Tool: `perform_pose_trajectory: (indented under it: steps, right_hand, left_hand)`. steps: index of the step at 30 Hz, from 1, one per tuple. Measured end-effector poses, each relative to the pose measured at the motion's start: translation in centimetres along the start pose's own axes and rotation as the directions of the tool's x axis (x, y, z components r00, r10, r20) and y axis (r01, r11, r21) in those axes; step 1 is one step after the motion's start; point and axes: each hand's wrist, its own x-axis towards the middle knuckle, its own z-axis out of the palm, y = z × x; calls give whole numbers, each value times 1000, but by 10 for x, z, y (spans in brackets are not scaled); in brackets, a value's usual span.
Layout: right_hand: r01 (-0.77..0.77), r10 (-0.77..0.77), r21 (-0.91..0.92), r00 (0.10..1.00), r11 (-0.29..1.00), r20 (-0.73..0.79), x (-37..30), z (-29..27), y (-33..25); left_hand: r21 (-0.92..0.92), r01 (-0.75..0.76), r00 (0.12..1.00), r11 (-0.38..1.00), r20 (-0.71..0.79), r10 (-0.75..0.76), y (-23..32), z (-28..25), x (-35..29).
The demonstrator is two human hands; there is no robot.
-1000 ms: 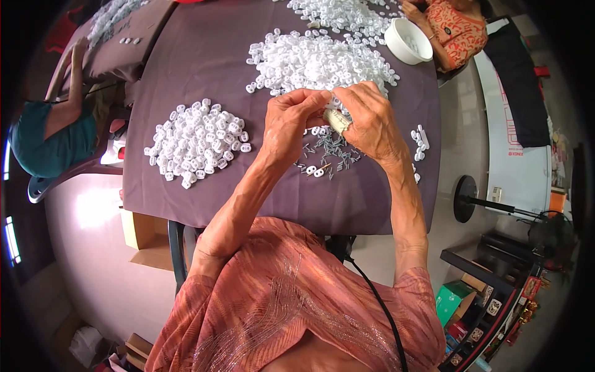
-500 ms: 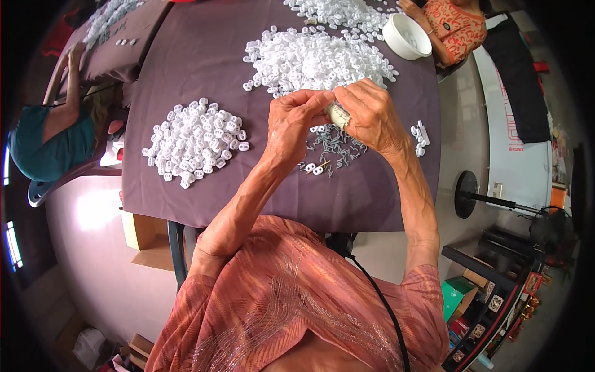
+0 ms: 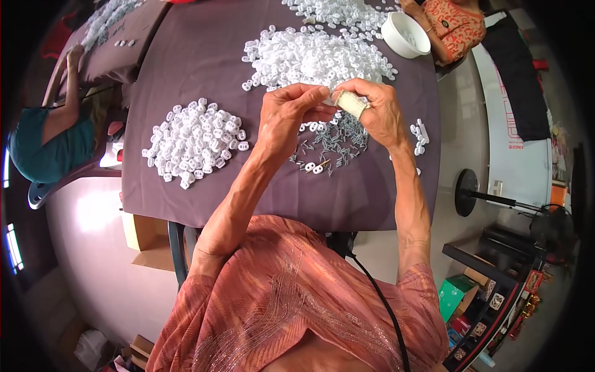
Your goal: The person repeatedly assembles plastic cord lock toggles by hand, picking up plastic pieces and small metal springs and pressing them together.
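My left hand (image 3: 290,115) is closed in a pinch, thumb against index finger, over the middle of the table. A small whitish thing shows near its fingertips, too small to name. Close beside it my right hand (image 3: 379,111) is curled, its fingers pointing toward the left ones. Along its thumb lies a cream, ribbed, cloth-like piece (image 3: 351,105); I cannot tell if it is worn or gripped. Below both hands are scattered small grey pins (image 3: 344,146) and a few white two-holed plastic pieces (image 3: 318,169). Behind the hands rises a big heap of white plastic pieces (image 3: 310,59).
On the left of the brown tablecloth (image 3: 260,198) sits another pile of white pieces (image 3: 195,142). A short row of white pieces (image 3: 419,137) lies near the right edge. A white tub (image 3: 405,35) stands at the far right by another person (image 3: 455,28). A teal-sleeved person (image 3: 52,139) sits left.
My hands have drawn slightly apart, the right one moving right and turning, so the cream piece shows more fully. More of the grey pins are uncovered.
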Motion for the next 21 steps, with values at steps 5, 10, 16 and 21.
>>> perform_pose_trajectory:
  steps: [5,10,16,21]
  right_hand:
    - [-40,47,79,995,996,-84,-2,11,10]
    - [-36,68,211,987,977,-148,-6,20,9]
    - [31,61,240,928,970,-366,-9,28,15]
    - [-242,266,136,941,961,-207,-16,37,39]
  left_hand:
    - [-86,31,999,996,21,-30,-1,0,1]
    - [57,-12,1000,998,-1,12,-3,0,0]
    - [196,-31,998,980,53,21,0,-5,2]
    - [89,-88,996,992,-25,91,8,-17,5]
